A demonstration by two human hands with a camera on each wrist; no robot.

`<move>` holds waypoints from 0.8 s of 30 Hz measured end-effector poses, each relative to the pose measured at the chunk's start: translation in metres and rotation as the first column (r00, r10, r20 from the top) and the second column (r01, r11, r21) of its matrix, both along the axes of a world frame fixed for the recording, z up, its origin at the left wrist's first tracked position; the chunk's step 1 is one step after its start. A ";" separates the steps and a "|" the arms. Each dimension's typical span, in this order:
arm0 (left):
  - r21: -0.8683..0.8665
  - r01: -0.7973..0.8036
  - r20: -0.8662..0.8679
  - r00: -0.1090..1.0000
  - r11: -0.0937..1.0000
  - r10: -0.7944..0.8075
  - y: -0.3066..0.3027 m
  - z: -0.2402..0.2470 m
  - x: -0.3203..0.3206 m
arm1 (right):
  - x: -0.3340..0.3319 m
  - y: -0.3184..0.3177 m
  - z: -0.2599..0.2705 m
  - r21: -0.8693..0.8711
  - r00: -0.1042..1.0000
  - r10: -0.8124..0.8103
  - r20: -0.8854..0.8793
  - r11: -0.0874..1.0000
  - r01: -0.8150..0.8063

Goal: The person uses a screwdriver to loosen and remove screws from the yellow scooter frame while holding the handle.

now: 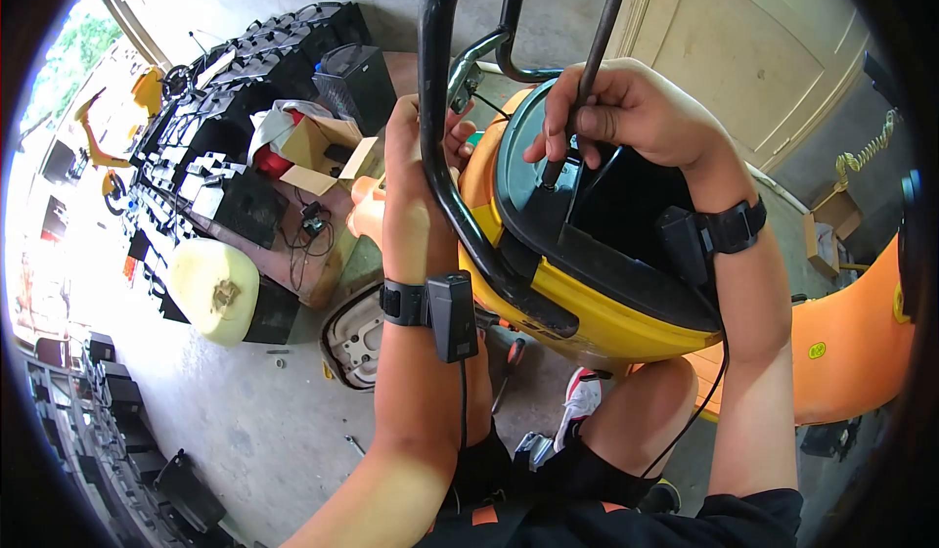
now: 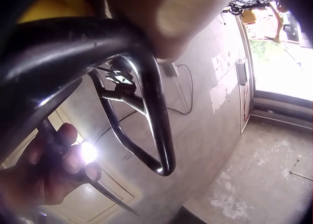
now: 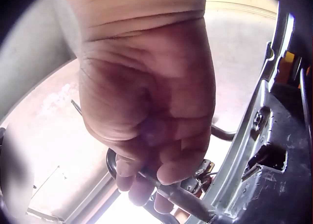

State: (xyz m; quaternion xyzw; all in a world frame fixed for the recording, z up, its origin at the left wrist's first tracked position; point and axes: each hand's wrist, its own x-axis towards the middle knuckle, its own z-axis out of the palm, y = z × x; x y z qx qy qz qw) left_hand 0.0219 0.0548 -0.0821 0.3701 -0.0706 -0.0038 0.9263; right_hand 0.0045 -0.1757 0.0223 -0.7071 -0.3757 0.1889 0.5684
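Grey floor with boxes lies below me. On my knees sits the yellow scooter shell. My left hand curls round its black rail. My right hand grips a long tool, tip near the shell's top edge. Only the right wrist view shows my fingers wrapped under it.

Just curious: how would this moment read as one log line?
left-hand grip: holds black bar | right-hand grip: holds long tool, tip at black panel of yellow body
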 end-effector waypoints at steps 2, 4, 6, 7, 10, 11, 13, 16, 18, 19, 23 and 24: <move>-0.056 0.014 -0.060 0.998 0.998 -0.018 -0.001 0.001 -0.001 | 0.001 -0.002 -0.002 0.031 0.999 -0.012 0.035 0.999 0.011; -0.047 0.009 -0.066 0.998 0.999 -0.012 -0.001 0.003 -0.003 | 0.001 -0.003 -0.001 0.025 0.999 -0.015 0.030 1.000 0.014; -0.039 0.001 -0.071 0.997 0.999 -0.004 0.000 0.002 -0.001 | 0.002 -0.002 -0.003 0.042 0.999 -0.001 0.040 0.999 -0.001; -0.036 0.017 -0.060 0.998 0.999 -0.020 0.002 -0.002 0.003 | 0.002 -0.001 -0.003 0.042 0.999 0.000 0.040 0.999 -0.002; -0.020 0.023 -0.031 0.999 1.000 -0.024 0.002 -0.003 0.003 | -0.001 0.002 -0.001 0.038 1.000 -0.011 -0.004 0.999 0.011; -0.007 0.011 -0.012 1.000 1.000 -0.011 0.001 -0.002 0.002 | -0.001 0.002 0.000 0.023 1.000 -0.016 -0.001 1.000 0.016; -0.012 0.010 -0.021 1.000 1.000 -0.010 0.001 -0.001 0.001 | -0.001 0.002 0.000 0.008 1.000 -0.019 0.003 1.000 0.019; -0.027 0.018 -0.044 0.999 0.999 -0.020 0.001 -0.002 0.002 | -0.001 0.002 -0.002 0.031 1.000 0.022 -0.002 0.999 -0.022; -0.038 0.029 -0.058 0.998 0.999 -0.031 0.002 -0.004 0.004 | -0.001 0.003 -0.004 0.033 0.999 0.031 0.028 0.999 -0.032; -0.028 0.037 -0.058 0.998 0.999 -0.038 0.003 -0.004 0.005 | -0.001 0.002 -0.005 0.035 0.999 0.029 0.028 0.999 -0.030; 0.013 0.019 0.033 0.999 1.000 -0.019 0.003 -0.011 0.014 | 0.001 0.000 -0.004 0.039 0.996 0.028 0.086 0.999 -0.031; 0.013 0.019 0.033 0.999 1.000 -0.019 0.005 -0.011 0.014 | 0.001 0.000 -0.004 0.015 0.994 0.015 0.104 1.000 -0.017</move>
